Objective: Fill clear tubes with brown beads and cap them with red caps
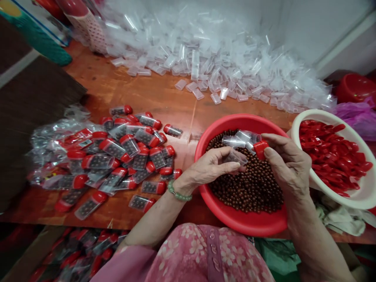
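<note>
Two hands work over the red plastic basin [222, 131], and the space between them is tight. The left hand [207, 169] has its fingers [226, 159] pressed together, with a clear plastic tube [236, 157] lying against them. The right hand [289, 166] pinches a red cap [261, 150] between thumb and forefinger, over the basin's far side. More clear tubes [233, 141] sit bunched just behind that pinch; I cannot tell whether the cap is fitted to one. Brown beads [249, 186] fill the basin below.

On my right, a white bowl [331, 116] of red caps [331, 150] stands just beside the basin, blocking that side. On my left, a heap of capped tubes [129, 152] spreads across the wooden table [138, 92], close to the basin. Open tabletop separates that heap from the drift of empty tubes [217, 66] along the far side. The table's near edge runs just past the basin, and more capped tubes [82, 250] lie below it. A green bead bracelet [179, 196] circles the left wrist.
</note>
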{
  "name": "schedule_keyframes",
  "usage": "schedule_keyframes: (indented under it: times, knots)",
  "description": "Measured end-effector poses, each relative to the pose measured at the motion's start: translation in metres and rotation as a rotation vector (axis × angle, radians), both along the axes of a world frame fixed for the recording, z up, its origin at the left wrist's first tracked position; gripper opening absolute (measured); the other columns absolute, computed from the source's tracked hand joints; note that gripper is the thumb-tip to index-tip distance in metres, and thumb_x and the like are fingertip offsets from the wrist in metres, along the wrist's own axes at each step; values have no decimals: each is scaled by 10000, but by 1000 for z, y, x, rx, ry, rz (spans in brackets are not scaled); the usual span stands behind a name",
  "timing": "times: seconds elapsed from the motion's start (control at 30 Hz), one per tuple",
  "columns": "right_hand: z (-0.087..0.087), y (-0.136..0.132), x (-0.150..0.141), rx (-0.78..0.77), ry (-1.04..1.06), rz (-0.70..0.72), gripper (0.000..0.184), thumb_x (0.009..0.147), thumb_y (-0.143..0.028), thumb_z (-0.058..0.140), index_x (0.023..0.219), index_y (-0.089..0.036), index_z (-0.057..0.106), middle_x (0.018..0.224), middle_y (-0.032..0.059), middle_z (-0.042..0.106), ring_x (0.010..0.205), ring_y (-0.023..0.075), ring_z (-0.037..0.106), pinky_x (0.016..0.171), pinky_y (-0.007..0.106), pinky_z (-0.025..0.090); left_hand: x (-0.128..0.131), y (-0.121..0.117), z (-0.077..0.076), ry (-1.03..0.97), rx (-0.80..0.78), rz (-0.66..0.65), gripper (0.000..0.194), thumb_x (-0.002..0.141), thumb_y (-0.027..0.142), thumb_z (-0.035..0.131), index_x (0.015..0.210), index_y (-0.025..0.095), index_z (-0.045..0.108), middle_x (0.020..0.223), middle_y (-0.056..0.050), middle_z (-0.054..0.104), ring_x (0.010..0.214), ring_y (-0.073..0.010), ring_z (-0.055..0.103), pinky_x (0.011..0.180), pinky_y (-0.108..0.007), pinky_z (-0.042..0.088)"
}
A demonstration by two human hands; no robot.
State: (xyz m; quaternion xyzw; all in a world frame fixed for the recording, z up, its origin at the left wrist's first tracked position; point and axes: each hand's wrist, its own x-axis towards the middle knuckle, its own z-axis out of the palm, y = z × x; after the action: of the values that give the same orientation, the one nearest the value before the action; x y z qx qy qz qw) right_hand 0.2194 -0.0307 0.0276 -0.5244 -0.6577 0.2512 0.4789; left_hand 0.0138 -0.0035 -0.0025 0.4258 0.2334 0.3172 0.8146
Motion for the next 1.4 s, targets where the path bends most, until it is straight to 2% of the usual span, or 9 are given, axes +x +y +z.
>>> schedule_keyframes:
  times: [0.1,0.23,0.47,0.63,0.8,0.93,1.0,1.2,1.4]
  knots:
    - [-2,-3,-11,21,12,34,287,933,-262,660,1219,-284,673,1050,30,758,881,161,744,784,286,612,4,0,-2,20,68,27,332,825,423,780,997,154,689,997,-53,677,933,-149,653,900,-297,513]
    - [-4,-4,-20,108,-112,56,224,929,-206,655,1141,-269,694,1068,31,764,944,176,743,884,338,605,6,0,-5,32,139,64,283,842,395,754,963,153,675,956,-28,643,910,-143,601,946,-313,476]
    - [-2,0,-15,209,-320,126,255,911,-133,651,1138,-242,695,1006,19,790,857,152,757,794,264,611,5,0,-5,186,258,70,199,889,346,647,938,154,638,912,-29,621,868,-155,581,890,-321,481]
    - [-2,0,-11,188,-409,154,252,926,-158,630,1153,-245,700,1008,40,790,877,190,765,818,303,626,5,-2,-4,296,328,97,173,911,320,599,957,159,641,938,-42,657,906,-181,604,885,-331,496]
    - [1,-1,-10,172,-481,256,334,929,-177,639,1258,-236,630,1093,66,765,955,208,752,871,332,622,4,-1,-5,286,301,88,165,908,318,603,927,158,636,884,-39,662,854,-173,612,830,-314,501]
    - [-3,-3,-17,192,-640,302,729,842,-410,762,1429,-118,446,1235,202,671,1127,325,677,941,451,596,5,-1,-3,170,130,84,208,891,355,639,942,155,614,852,-33,654,805,-161,630,771,-293,507]
    - [-8,-2,-23,213,-709,264,839,817,-485,765,1452,-79,397,1245,249,639,1136,375,652,931,517,582,7,-1,-2,97,48,80,252,864,385,685,922,152,608,828,-20,641,767,-146,627,752,-282,511]
    - [-22,7,-30,459,-801,144,685,845,-326,642,1432,-73,396,1115,227,676,971,355,676,801,500,579,8,-1,1,3,45,120,395,781,495,784,838,139,622,794,-9,631,739,-127,588,766,-274,501]
    - [-27,15,-28,608,-830,101,726,825,-361,608,1469,-121,374,1048,174,698,877,310,682,756,439,539,7,-1,-1,35,76,129,353,813,471,757,844,141,635,806,-13,637,765,-134,578,781,-276,482]
